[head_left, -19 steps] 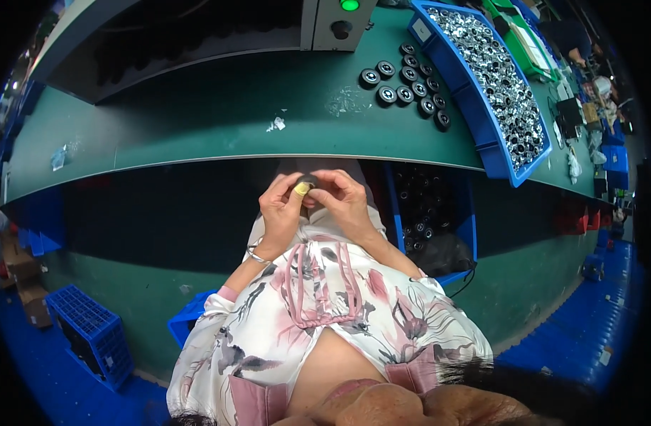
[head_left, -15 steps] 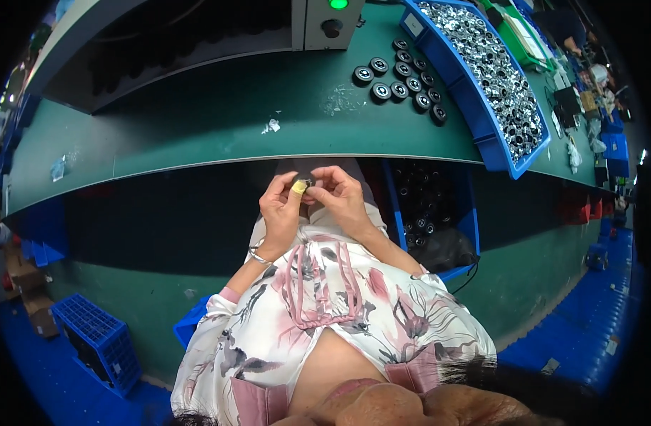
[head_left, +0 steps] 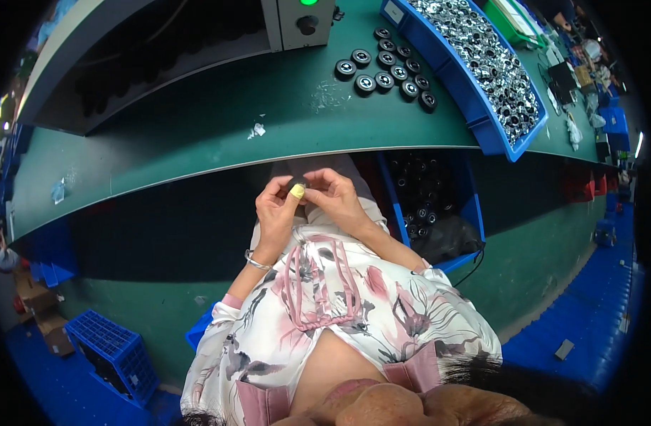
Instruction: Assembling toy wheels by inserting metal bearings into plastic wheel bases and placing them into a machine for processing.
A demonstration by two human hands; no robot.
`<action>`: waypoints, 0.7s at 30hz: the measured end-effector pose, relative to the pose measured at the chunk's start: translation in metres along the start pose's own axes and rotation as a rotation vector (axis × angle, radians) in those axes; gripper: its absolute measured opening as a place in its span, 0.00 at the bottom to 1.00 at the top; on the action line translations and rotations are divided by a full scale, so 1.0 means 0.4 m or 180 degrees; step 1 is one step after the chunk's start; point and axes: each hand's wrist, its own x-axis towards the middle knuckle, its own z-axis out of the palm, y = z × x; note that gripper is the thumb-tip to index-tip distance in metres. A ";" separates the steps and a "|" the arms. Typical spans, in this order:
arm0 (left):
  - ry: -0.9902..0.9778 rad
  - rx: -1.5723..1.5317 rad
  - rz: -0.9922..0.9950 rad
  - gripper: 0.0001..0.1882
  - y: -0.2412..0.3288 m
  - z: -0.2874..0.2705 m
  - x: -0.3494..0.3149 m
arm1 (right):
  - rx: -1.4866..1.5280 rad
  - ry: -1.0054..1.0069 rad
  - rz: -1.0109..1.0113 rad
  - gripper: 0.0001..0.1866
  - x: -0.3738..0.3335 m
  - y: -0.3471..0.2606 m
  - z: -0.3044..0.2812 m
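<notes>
The left forearm (head_left: 253,279) and right forearm (head_left: 391,248) slant inward before the torso (head_left: 322,291). The left grip (head_left: 274,209) and right grip (head_left: 342,204) sit close together, fingers (head_left: 275,186) curled in a pinch, left thumb (head_left: 292,202) and right thumb (head_left: 316,196) angled toward each other.

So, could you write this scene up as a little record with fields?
Left hand: holds small dark piece; yellow covering on thumb
Right hand: also on that piece
Green bench: black round parts, grouped loosely
Right of them: blue tray, shiny metal pieces inside
Below bench: blue bin with dark parts
Machine: grey, green light lit
</notes>
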 end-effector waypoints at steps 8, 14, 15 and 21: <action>0.0364 0.0533 0.0538 0.09 -0.047 -0.014 -0.006 | 0.0210 0.0088 0.0019 0.12 -0.002 -0.019 0.033; 0.0504 0.0371 0.0476 0.08 -0.045 0.001 -0.013 | -0.1065 0.0423 -0.0897 0.08 -0.019 -0.036 0.046; 0.0502 0.0369 0.0490 0.07 -0.045 0.002 -0.012 | -0.1585 0.0523 -0.1268 0.07 -0.021 -0.044 0.047; 0.0416 0.0134 0.0125 0.06 -0.059 -0.018 0.003 | -0.1805 0.0453 -0.1170 0.09 0.010 -0.008 0.021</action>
